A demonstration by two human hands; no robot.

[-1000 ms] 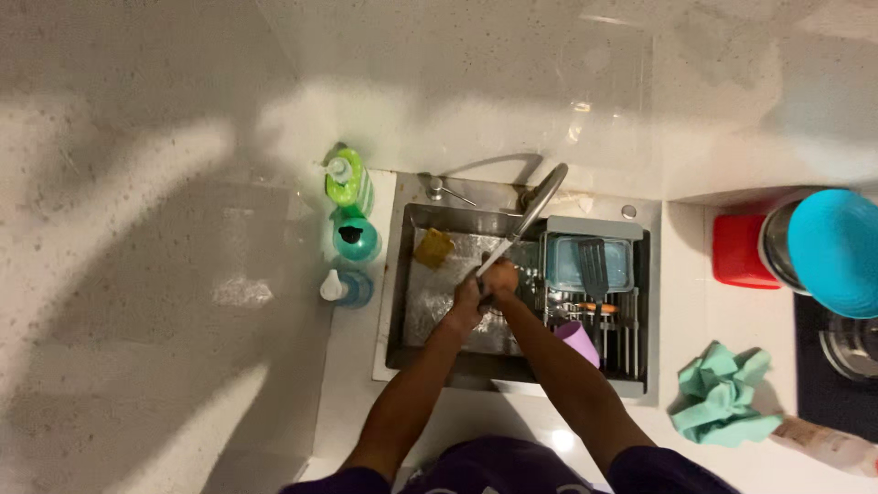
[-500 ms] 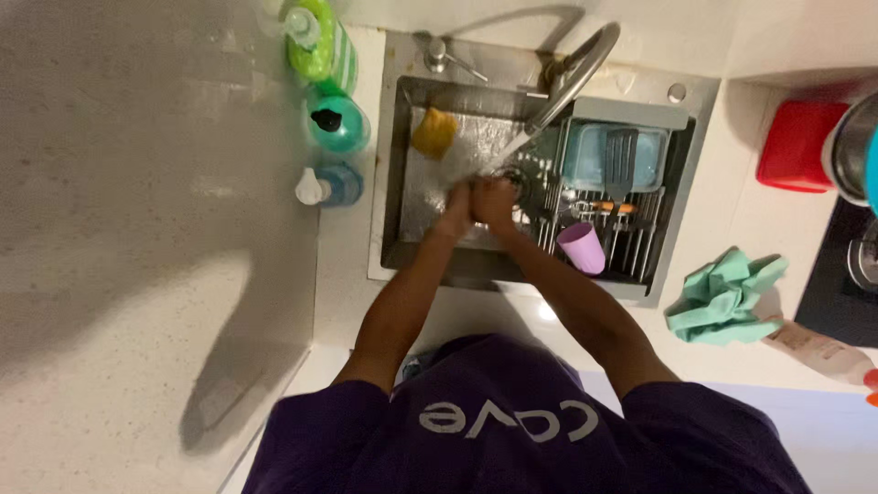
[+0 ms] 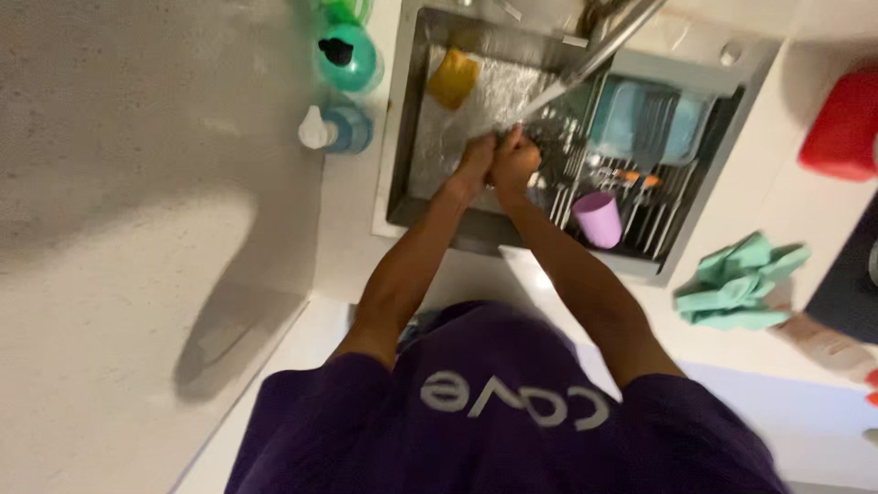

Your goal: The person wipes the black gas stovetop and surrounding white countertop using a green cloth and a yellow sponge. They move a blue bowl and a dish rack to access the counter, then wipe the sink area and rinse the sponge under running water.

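Nearest the camera, a purple shirt (image 3: 494, 412) fills the lower frame, both forearms reaching forward over the white table (image 3: 347, 238). To the right on the table lies a crumpled pair of green rubber gloves (image 3: 736, 279). The left hand (image 3: 473, 163) and right hand (image 3: 514, 165) are pressed together, fingers folded around one another, over the steel sink (image 3: 400, 137) under the stream from the faucet (image 3: 604, 46); whether anything lies between them cannot be told. Just right of the hands, a dish rack (image 3: 640, 137) sits in the sink, holding a lilac cup (image 3: 598, 218) and a blue container (image 3: 649, 119). A yellow sponge (image 3: 453, 78) lies in the basin beyond. Left of the sink stand a pump bottle (image 3: 331, 131) and a teal bottle (image 3: 347, 57). A red box (image 3: 841, 123) sits far right.
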